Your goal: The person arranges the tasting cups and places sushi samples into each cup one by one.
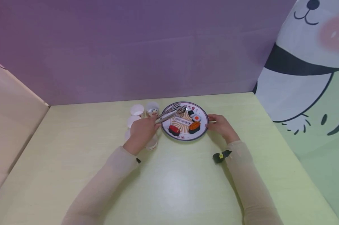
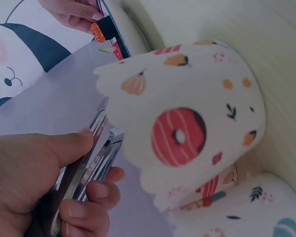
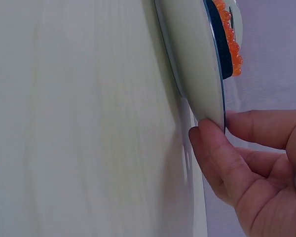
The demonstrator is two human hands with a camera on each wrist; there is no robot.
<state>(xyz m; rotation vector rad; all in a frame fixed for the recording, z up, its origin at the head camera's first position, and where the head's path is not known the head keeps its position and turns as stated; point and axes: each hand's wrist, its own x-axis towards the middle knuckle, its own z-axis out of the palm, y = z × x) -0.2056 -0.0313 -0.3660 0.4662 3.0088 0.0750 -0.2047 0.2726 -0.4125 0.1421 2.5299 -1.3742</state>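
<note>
My left hand (image 1: 142, 129) grips a pair of metal tongs (image 1: 169, 115), whose far ends reach over the plate. In the left wrist view, the thumb and curled fingers close round the tongs (image 2: 81, 170). At the plate's right edge, my right hand (image 1: 220, 126) pinches the rim of the round white plate (image 1: 183, 137), thumb above and fingers beneath in the right wrist view. On that plate lie a red-topped sushi piece (image 1: 174, 130), an orange roe sushi piece (image 1: 194, 127) and a white roll (image 1: 196, 118) with an orange centre, beside a small dark piece (image 1: 190, 112).
Several paper baking cups with scalloped rims, one a donut-printed cup (image 2: 187, 123), stand left of the plate, partly behind my left hand. The pale table (image 1: 169, 181) meets a purple wall (image 1: 147, 62) behind and a panda-printed panel (image 1: 299, 90) at right.
</note>
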